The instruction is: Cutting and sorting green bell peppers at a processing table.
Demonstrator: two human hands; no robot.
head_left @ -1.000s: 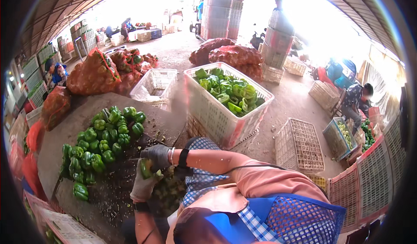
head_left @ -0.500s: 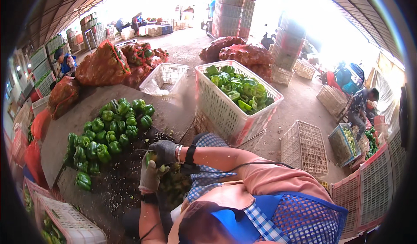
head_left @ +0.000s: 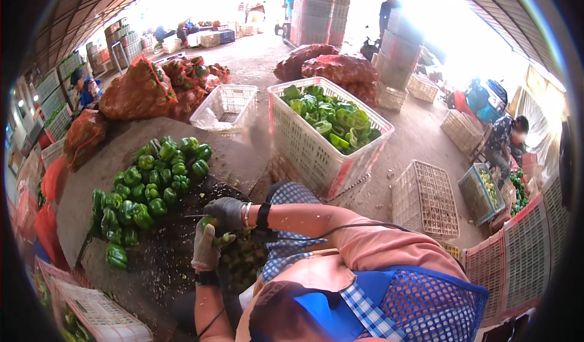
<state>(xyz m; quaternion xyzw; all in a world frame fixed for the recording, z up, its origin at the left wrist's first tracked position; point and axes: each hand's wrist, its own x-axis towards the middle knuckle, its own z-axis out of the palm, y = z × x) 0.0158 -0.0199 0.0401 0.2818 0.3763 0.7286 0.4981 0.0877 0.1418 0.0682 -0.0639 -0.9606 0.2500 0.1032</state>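
Note:
My left hand point(head_left: 207, 249), in a pale glove, is closed around a green bell pepper point(head_left: 208, 221), mostly covered by the fingers. Just above it, my right hand point(head_left: 225, 213) in a dark grey glove grips a thin-bladed knife point(head_left: 193, 216); its handle is hidden in the fist. The two hands nearly touch. Beyond them to the left, a pile of whole green bell peppers point(head_left: 146, 187) lies on a dark, seed-strewn work surface point(head_left: 155, 263). Below the hands, near my lap, is a heap of greenish scraps point(head_left: 243, 260), partly hidden by my arms.
A tall white crate point(head_left: 316, 153) of cut green peppers stands ahead. Behind are a smaller white crate point(head_left: 225, 108) and red mesh sacks point(head_left: 139, 92). An upturned crate point(head_left: 426, 199) sits at right; another person point(head_left: 504, 141) sits farther right. Stacked crates point(head_left: 313, 13) rise at the back.
The view has shifted slightly. My hands stay together at the pepper, the right fist turned a little. A standing person now shows at the back right, behind the stacked crates.

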